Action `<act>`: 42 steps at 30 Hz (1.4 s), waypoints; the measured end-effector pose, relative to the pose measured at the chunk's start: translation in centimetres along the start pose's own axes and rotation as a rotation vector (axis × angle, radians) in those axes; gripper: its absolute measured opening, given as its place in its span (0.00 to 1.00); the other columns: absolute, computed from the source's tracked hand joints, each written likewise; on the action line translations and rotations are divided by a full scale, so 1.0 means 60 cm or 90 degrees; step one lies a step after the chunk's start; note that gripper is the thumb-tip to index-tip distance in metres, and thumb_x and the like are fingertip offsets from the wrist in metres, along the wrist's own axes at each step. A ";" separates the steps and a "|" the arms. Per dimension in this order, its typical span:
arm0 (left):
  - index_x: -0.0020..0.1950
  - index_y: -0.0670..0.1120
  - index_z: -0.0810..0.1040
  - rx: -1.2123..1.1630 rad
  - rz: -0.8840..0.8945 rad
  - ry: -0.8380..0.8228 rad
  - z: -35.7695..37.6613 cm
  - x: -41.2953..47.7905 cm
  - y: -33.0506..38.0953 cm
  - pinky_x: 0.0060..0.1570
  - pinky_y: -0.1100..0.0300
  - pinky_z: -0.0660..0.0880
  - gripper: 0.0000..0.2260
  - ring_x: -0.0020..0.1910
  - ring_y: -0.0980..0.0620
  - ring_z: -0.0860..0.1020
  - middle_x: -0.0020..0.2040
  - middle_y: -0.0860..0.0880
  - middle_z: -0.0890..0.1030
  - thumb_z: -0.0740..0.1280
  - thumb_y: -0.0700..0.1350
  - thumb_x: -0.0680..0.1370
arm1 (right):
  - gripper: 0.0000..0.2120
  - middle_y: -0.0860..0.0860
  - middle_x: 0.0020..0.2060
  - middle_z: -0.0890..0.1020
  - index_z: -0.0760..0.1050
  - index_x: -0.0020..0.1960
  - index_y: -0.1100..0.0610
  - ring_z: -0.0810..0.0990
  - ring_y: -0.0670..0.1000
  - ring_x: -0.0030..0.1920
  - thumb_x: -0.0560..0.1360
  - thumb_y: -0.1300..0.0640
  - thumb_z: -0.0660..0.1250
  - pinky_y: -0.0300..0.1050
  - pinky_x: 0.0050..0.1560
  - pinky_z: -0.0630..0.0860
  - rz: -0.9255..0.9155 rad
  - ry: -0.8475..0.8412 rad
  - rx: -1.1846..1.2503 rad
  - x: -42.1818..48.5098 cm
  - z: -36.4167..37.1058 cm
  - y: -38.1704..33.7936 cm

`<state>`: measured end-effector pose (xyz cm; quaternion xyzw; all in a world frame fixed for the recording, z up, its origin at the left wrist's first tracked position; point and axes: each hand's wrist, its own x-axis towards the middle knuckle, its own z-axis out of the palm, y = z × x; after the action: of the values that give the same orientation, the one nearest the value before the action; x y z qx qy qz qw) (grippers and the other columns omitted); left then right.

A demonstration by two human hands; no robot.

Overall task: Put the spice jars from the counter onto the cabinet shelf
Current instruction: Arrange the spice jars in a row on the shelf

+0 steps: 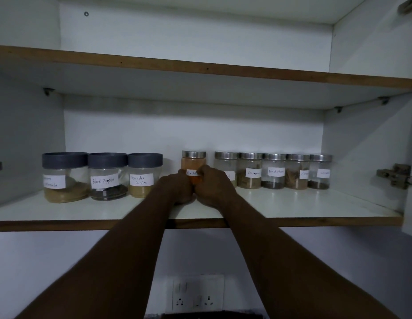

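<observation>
Both hands reach into the white cabinet and close around a glass jar of orange powder with a steel lid [193, 162], which stands on the lower white shelf with a brown edge [292, 221]. The left hand [177, 187] wraps its left side and the right hand [215, 186] its right, each grip clamped on the jar. Its base is hidden, so it probably rests on the shelf. Three grey-lidded plastic jars [108, 176] stand to the left, five steel-lidded glass jars [273, 170] to the right.
</observation>
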<state>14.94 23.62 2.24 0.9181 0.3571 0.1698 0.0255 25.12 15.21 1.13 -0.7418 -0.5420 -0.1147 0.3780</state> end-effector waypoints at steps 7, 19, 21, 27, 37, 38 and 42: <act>0.77 0.42 0.62 0.032 -0.012 -0.033 0.003 0.024 0.010 0.63 0.53 0.73 0.29 0.63 0.45 0.78 0.66 0.41 0.78 0.68 0.51 0.81 | 0.22 0.57 0.58 0.78 0.75 0.64 0.57 0.80 0.58 0.56 0.75 0.46 0.71 0.51 0.56 0.78 0.005 0.034 -0.041 0.001 0.000 0.010; 0.68 0.43 0.72 0.046 -0.027 0.037 0.011 0.014 0.013 0.59 0.51 0.77 0.21 0.58 0.44 0.80 0.63 0.42 0.80 0.65 0.55 0.80 | 0.18 0.56 0.55 0.82 0.77 0.61 0.57 0.81 0.57 0.56 0.74 0.50 0.72 0.50 0.55 0.79 0.004 0.027 -0.059 0.001 -0.009 0.010; 0.64 0.42 0.75 0.057 -0.027 0.083 0.009 -0.006 0.017 0.51 0.54 0.75 0.20 0.55 0.43 0.81 0.59 0.41 0.81 0.65 0.55 0.80 | 0.10 0.54 0.51 0.84 0.82 0.53 0.55 0.82 0.56 0.52 0.73 0.54 0.70 0.49 0.52 0.79 -0.011 0.006 -0.048 -0.002 -0.013 0.006; 0.56 0.44 0.80 0.001 -0.075 0.180 -0.005 -0.091 0.000 0.44 0.56 0.69 0.13 0.53 0.44 0.81 0.53 0.44 0.83 0.67 0.51 0.77 | 0.07 0.49 0.45 0.86 0.83 0.50 0.53 0.83 0.52 0.49 0.74 0.57 0.68 0.50 0.51 0.80 -0.140 -0.062 -0.039 -0.019 -0.006 -0.023; 0.64 0.39 0.71 -0.284 -0.339 0.352 -0.049 -0.176 -0.077 0.59 0.48 0.75 0.24 0.62 0.39 0.78 0.61 0.40 0.80 0.76 0.45 0.73 | 0.44 0.49 0.70 0.76 0.57 0.79 0.47 0.81 0.53 0.59 0.70 0.40 0.76 0.43 0.51 0.74 -0.155 -0.123 0.027 -0.043 0.035 -0.094; 0.63 0.40 0.72 -0.275 -0.335 0.333 -0.049 -0.172 -0.079 0.58 0.49 0.75 0.22 0.61 0.39 0.79 0.60 0.40 0.80 0.75 0.45 0.74 | 0.47 0.50 0.73 0.74 0.53 0.81 0.48 0.80 0.54 0.62 0.71 0.41 0.76 0.45 0.55 0.74 -0.147 -0.137 0.032 -0.042 0.036 -0.096; 0.54 0.43 0.75 -0.228 -0.298 0.262 -0.046 -0.148 -0.092 0.51 0.52 0.73 0.11 0.53 0.44 0.78 0.54 0.43 0.81 0.71 0.45 0.75 | 0.52 0.51 0.77 0.69 0.45 0.83 0.48 0.74 0.56 0.71 0.72 0.41 0.75 0.49 0.68 0.71 -0.104 -0.191 0.044 -0.034 0.036 -0.093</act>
<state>4.33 21.59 1.29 0.7390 0.5200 0.4005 0.1518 18.84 15.94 0.87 -0.6907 -0.6541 -0.0144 0.3080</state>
